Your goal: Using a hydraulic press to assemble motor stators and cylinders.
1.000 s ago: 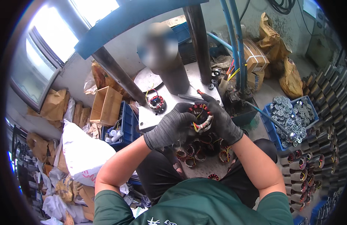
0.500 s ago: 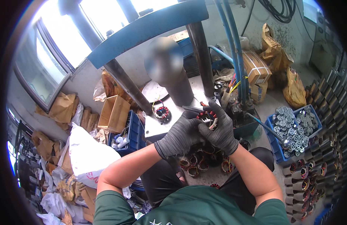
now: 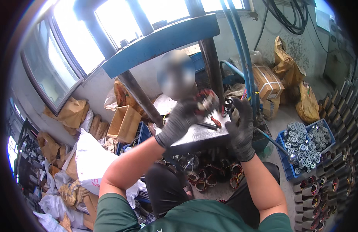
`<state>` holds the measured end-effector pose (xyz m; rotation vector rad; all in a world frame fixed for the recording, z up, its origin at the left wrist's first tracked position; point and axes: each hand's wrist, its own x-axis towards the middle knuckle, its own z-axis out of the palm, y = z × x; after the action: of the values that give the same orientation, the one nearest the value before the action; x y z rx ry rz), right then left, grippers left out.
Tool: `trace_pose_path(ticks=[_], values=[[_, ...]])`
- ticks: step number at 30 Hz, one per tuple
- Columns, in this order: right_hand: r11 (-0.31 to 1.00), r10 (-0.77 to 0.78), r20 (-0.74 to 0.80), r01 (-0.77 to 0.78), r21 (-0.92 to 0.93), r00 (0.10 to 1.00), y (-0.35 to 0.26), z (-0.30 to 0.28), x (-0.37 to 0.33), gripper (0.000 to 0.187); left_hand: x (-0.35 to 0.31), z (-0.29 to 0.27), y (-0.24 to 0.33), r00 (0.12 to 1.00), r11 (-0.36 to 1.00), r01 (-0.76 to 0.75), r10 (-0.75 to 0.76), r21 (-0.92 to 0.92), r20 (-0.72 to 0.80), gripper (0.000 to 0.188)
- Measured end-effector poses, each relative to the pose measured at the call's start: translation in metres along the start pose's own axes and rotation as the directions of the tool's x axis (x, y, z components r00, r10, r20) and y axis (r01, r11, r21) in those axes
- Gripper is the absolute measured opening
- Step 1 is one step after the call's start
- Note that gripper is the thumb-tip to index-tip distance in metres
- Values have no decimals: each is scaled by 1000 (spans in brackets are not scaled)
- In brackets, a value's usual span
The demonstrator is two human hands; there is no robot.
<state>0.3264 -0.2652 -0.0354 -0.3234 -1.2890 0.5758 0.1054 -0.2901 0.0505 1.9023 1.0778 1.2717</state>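
Two gloved hands at frame centre, left hand (image 3: 182, 118) gripped one wound stator coil (image 3: 205, 101), right hand (image 3: 240, 123) open above the metal surface (image 3: 198, 135), one blue crate (image 3: 287, 170) at right.

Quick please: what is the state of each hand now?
Left hand: closed, holding a wound coil.
Right hand: open, fingers spread, holding nothing, over the metal plate.

A round copper-wound motor stator with red and white wires (image 3: 204, 101) is held tilted above the grey metal bench (image 3: 202, 133).
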Motion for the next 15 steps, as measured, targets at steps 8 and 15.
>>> trace_pose_path(ticks=[8,15], values=[[813,501,174,-530,242,848,4,4,-16,45,128,-127,-50,836,841,-101,362,532,-413,40],[684,656,408,-729,33,634,-29,3,-11,58,159,-151,-39,911,902,-131,273,412,-309,29]])
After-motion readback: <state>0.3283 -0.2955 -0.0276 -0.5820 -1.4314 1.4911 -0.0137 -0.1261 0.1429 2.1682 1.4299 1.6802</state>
